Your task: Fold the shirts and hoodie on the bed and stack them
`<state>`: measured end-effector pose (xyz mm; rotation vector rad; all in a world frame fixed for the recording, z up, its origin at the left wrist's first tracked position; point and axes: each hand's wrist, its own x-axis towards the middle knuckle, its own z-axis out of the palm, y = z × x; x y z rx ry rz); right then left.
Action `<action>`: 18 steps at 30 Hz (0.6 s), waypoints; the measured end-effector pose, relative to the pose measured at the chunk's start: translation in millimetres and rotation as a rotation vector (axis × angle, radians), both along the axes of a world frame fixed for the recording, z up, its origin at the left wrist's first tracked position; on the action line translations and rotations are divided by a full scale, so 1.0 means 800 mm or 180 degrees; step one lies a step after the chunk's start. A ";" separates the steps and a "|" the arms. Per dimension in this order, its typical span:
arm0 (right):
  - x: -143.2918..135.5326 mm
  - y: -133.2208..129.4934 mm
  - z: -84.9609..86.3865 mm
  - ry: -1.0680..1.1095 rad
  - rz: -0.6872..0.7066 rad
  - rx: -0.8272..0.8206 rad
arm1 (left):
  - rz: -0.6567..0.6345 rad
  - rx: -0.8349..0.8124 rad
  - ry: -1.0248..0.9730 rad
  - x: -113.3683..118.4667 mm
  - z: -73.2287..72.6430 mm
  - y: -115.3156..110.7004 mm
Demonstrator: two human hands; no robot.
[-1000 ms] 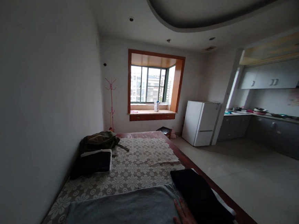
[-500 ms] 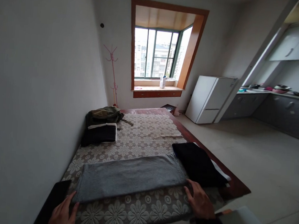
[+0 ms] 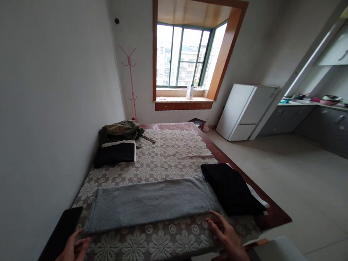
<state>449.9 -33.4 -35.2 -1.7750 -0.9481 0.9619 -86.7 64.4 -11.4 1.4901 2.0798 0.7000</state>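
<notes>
A grey cloth garment point(image 3: 153, 205), folded into a long strip, lies flat across the near part of the table. Close to its near left corner is my left hand point(image 3: 72, 251), fingers apart and curved, holding nothing. My right hand point(image 3: 227, 237) hovers at the strip's near right corner with fingers spread; whether the fingertips touch the cloth I cannot tell. Just beyond the right end lies a folded black garment point(image 3: 232, 189), with something white showing beneath it.
The table point(image 3: 276, 215) has a floral lace tablecloth point(image 3: 162, 244). At the far left lie a folded black cloth point(image 3: 114, 154) and a green backpack point(image 3: 121, 130). A black object point(image 3: 60, 234) sits by the left wall. A chair point(image 3: 287, 260) stands near right; a white fridge point(image 3: 247, 112) is farther off.
My right hand has shifted slightly left along the strip's near edge. My left hand has drawn a little down, off the cloth's corner. The view has tilted down slightly.
</notes>
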 end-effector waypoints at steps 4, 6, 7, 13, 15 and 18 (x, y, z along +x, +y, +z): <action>-0.062 0.004 0.008 0.1665 0.0236 0.0270 | -0.0208 -0.0452 -0.1798 0.051 -0.006 -0.020; -0.101 0.007 0.008 0.2296 0.0343 0.0284 | -0.0322 -0.0694 -0.2636 0.087 -0.011 -0.033; -0.120 0.008 0.007 0.2578 0.0387 0.0275 | -0.0339 -0.0857 -0.3065 0.106 -0.015 -0.039; -0.206 0.015 0.002 0.4009 0.0437 0.0400 | -0.0186 -0.1731 -0.5086 0.179 -0.031 -0.046; -0.218 0.018 0.002 0.4413 0.0400 0.0467 | -0.0107 -0.1775 -0.5431 0.188 -0.032 -0.042; -0.225 0.022 0.003 0.4739 0.0400 0.0495 | -0.0038 -0.1722 -0.5588 0.194 -0.029 -0.040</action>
